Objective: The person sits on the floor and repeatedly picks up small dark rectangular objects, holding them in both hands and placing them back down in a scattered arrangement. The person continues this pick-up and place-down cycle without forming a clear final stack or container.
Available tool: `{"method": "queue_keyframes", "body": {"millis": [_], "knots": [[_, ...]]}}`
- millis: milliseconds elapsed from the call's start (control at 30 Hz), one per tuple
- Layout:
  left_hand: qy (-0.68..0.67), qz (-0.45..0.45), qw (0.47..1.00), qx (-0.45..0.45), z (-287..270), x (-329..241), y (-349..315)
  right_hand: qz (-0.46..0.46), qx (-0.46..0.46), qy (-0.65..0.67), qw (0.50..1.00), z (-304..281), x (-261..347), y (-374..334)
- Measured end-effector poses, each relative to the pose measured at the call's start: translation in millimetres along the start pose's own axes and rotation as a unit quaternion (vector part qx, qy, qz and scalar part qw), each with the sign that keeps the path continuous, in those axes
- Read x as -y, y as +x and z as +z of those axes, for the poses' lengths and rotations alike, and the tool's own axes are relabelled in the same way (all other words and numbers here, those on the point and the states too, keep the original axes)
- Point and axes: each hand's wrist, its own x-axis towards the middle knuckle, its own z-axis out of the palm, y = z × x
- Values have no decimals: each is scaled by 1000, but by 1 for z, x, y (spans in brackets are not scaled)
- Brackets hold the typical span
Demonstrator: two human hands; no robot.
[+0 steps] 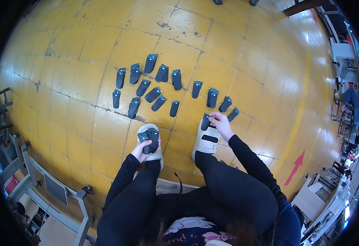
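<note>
My left hand (pixel 139 152) is closed around a small bunch of dark, flat, round-ended fabric pieces (pixel 153 142), held over my left shoe (pixel 144 128). With the fingers of my right hand (pixel 222 124) I pinch the upper end of one similar dark piece (pixel 205 123), above my right shoe (pixel 206 146). More of these dark pieces (pixel 151 63) lie spread on the floor ahead of me, singly or in small overlapping stacks. Each carries a small pale mark near its far end. A stack (pixel 212 98) and a single piece (pixel 233 114) lie closest to my right hand.
Yellow tiles cover the floor (pixel 85 119), with a red arrow (pixel 295 167) at the right. Metal-framed furniture (pixel 56 192) stands at the left. Workbenches and equipment (pixel 319 199) line the right side. A dark cord (pixel 179 180) hangs between my legs.
</note>
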Motion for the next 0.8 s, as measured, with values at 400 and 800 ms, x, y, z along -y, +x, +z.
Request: {"method": "queue_keyframes", "body": {"millis": [400, 800], "knots": [[0, 6, 1000, -4, 4, 0, -1, 13, -9, 36, 999, -2, 1, 5], [-24, 20, 999, 25, -4, 4, 2, -94, 51, -169, 980, 3, -5, 8]]}}
